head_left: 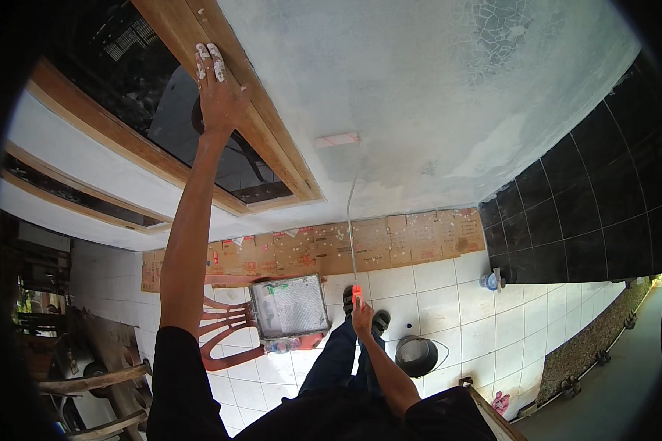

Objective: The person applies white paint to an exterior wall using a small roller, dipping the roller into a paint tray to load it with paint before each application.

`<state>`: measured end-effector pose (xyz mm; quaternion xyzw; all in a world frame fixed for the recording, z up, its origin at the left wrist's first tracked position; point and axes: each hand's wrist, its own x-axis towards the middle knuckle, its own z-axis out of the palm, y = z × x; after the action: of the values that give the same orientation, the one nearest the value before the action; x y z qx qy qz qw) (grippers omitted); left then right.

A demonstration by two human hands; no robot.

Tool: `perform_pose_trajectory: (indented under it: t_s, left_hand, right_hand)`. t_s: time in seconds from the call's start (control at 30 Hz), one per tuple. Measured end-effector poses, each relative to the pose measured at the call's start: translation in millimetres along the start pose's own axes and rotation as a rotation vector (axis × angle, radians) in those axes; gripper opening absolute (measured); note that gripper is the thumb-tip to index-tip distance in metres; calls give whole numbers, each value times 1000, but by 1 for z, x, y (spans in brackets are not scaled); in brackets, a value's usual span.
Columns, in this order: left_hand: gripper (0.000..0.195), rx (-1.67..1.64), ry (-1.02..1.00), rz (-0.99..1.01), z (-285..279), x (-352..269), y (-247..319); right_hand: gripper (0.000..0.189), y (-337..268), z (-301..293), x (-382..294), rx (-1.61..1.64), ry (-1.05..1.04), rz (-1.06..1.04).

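My right hand [362,321] grips the orange handle [357,292] of a paint roller. Its long metal rod [351,231] reaches up to a pale roller sleeve [337,140], which lies against the white-grey wall [397,105]. High on the left, my left hand [220,105] is laid flat on the wooden window frame [265,143], gripping nothing. White paint coats some of its fingers. Below, a paint tray [300,306] with a ridged, whitish surface sits on a red plastic chair [229,358].
Paint-spotted cardboard [364,242] covers the floor along the wall. A dark bucket [416,355] and a small blue-and-white container [489,282] stand on white tiles [441,286]. Black tiles [574,204] face the structure at right. A clear plastic bottle [282,345] lies beside the tray.
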<state>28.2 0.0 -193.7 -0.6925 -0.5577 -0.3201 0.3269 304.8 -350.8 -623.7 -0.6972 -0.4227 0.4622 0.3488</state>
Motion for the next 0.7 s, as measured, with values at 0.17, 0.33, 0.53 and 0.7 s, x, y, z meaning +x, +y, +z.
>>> perform_pose_trajectory:
  t_s: [0.17,0.33,0.53,0.7]
  left_hand:
    - [82,-30,9,-90,-1,2,0]
    - [78,-64,26,-103,5,5,6]
    - [77,-26,23,-116,1,2,-2]
    - [76,-47,28,-116,2,2,1]
  right_hand:
    - [57,-1,-15,-4,-18,13,-22]
    - [37,-51,-4,29,285,-45,33]
    - [38,-124,-10,49,432,-54,-67]
    - [49,-34,-32,34,296,-60,86]
